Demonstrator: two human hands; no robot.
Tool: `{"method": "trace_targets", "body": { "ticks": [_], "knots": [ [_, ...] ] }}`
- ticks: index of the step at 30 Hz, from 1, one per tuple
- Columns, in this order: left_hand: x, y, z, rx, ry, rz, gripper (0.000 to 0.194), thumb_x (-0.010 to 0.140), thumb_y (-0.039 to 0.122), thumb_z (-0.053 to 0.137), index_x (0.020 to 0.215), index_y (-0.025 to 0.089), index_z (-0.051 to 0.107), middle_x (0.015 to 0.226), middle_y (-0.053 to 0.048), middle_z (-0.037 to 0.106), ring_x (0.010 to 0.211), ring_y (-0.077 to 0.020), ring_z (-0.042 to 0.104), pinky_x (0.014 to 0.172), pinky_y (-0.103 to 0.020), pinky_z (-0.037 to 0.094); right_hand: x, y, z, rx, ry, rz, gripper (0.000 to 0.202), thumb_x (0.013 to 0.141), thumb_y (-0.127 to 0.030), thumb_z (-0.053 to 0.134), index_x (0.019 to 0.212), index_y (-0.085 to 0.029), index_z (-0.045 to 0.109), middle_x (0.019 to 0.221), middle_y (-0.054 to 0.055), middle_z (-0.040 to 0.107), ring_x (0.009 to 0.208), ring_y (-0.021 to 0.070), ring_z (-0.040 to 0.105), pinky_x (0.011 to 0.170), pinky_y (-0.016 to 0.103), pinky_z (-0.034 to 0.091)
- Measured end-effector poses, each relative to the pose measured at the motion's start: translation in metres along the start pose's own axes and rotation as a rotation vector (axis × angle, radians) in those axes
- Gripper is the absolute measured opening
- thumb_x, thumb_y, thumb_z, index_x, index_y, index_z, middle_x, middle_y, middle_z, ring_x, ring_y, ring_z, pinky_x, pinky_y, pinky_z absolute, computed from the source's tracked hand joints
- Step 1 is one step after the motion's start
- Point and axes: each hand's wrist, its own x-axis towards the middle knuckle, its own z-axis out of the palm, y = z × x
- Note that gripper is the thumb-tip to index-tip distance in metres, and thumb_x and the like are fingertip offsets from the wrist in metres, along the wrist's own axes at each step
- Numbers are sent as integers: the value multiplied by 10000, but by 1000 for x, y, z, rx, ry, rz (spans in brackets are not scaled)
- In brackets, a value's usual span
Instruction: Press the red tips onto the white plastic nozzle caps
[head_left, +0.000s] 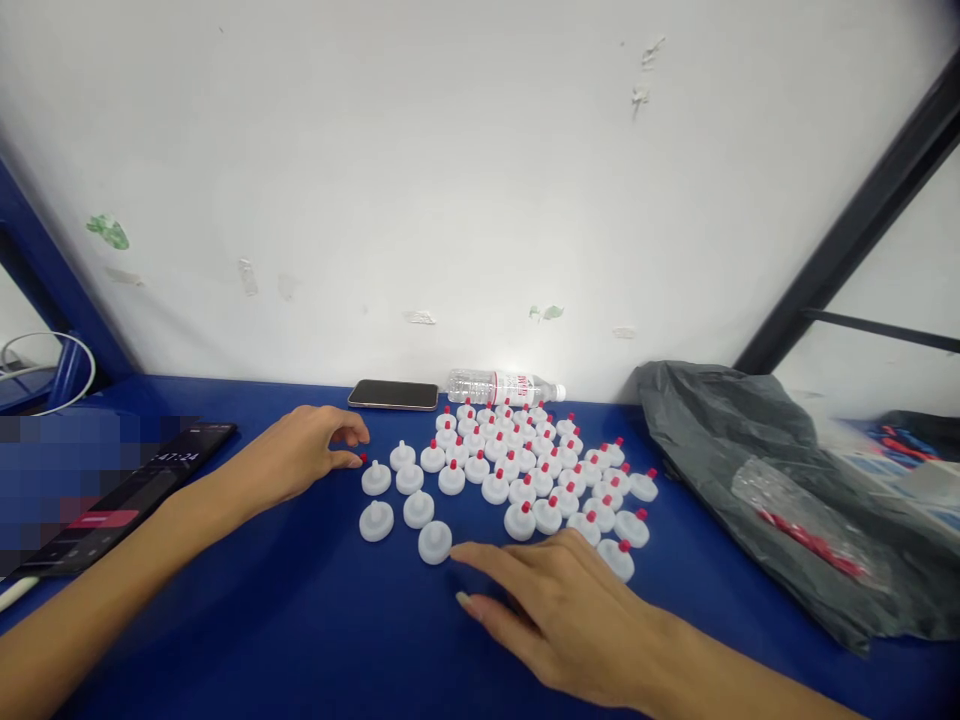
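Note:
At the left of the white caps, my left hand point(319, 450) has its fingers curled, with a small red tip cap point(364, 458) at its thumb and fingertips. My right hand point(555, 610) is low over the table, thumb and index finger apart. Its index fingertip reaches the edge of a round white nozzle cap point(435, 542), without closing round it. Several white nozzle caps with bare spouts, such as one white cap point(376, 520), stand between my hands. Behind my right hand is a dense group of white caps with red tips point(495, 487).
A dark phone point(394, 395) and a clear bottle point(495, 386) lie by the white wall. On the right, a clear bag of red tip caps point(810, 530) rests on black plastic point(720, 440). A larger phone point(142, 490) with a cable lies left on the blue table point(300, 620).

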Motion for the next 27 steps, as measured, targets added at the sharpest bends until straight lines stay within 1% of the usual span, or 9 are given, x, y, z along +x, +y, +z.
{"method": "trace_targets", "body": {
  "ticks": [2, 5, 7, 10, 16, 19, 22, 25, 27],
  "knots": [
    [-1, 2, -1, -15, 77, 33, 226, 901, 404, 753, 1069, 255, 783, 1110, -54, 816, 1062, -308, 747, 900, -431, 587, 0, 2, -1, 17, 40, 46, 290, 1111, -352, 556, 1391, -336, 627, 1059, -33, 800, 804, 215, 790, 700, 332, 503],
    [-5, 16, -3, -20, 202, 117, 324, 973, 490, 612, 1106, 248, 782, 1182, -90, 799, 1150, -353, 702, 974, -494, 554, 1, 2, -1, 19, 35, 38, 289, 1110, -324, 542, 1389, -339, 618, 1291, -15, 744, 914, 218, 790, 706, 339, 540],
    [-10, 30, -2, -22, 268, 199, 397, 1029, 504, 516, 1151, 225, 771, 1227, -114, 776, 1221, -349, 654, 1048, -520, 519, 2, 2, -1, 13, -9, 3, 317, 1108, -336, 552, 1423, -342, 589, 1428, -18, 692, 987, 226, 790, 731, 354, 569],
    [-20, 56, 6, -28, 300, 348, 419, 1085, 435, 433, 1256, 212, 743, 1304, -114, 741, 1291, -305, 596, 1118, -493, 489, 4, 1, 0, 2, -56, -34, 331, 1110, -355, 557, 1441, -342, 571, 1473, -27, 671, 1017, 227, 789, 757, 367, 591],
    [-32, 88, 32, -17, 262, 565, 417, 1106, 216, 399, 1467, 259, 603, 1505, -68, 663, 1398, -290, 518, 1129, -500, 457, 4, 0, -1, 5, -77, -33, 265, 1123, -381, 536, 1376, -341, 602, 1414, -38, 694, 959, 208, 789, 736, 355, 579],
    [-30, 91, 38, -17, 266, 637, 377, 1090, 151, 455, 1410, 255, 626, 1365, -41, 757, 1288, -263, 604, 1011, -432, 489, 3, -2, -4, 27, -54, -19, 277, 1120, -391, 550, 1393, -352, 582, 1384, -32, 707, 979, 216, 787, 750, 347, 564],
    [-27, 90, 38, -34, 319, 706, 281, 1086, 131, 497, 1240, 250, 701, 1116, -14, 822, 1082, -231, 676, 881, -384, 477, 3, -3, -6, 58, -12, 19, 216, 1114, -373, 565, 1323, -338, 602, 1311, -31, 732, 957, 213, 785, 739, 332, 541],
    [-27, 93, 34, -73, 406, 767, 186, 1083, 151, 552, 1124, 241, 710, 972, 11, 819, 961, -197, 692, 860, -365, 462, 3, -2, -5, 29, 46, 101, 85, 1099, -345, 575, 1124, -289, 632, 1115, -27, 762, 825, 215, 775, 691, 332, 520],
    [-30, 97, 31, -111, 460, 795, 146, 1071, 142, 583, 1113, 233, 689, 973, 14, 819, 945, -178, 703, 871, -353, 470, 3, 0, -3, -12, 115, 180, 99, 1082, -364, 593, 1101, -268, 609, 990, -15, 763, 741, 235, 763, 673, 352, 528]
  ]
}}
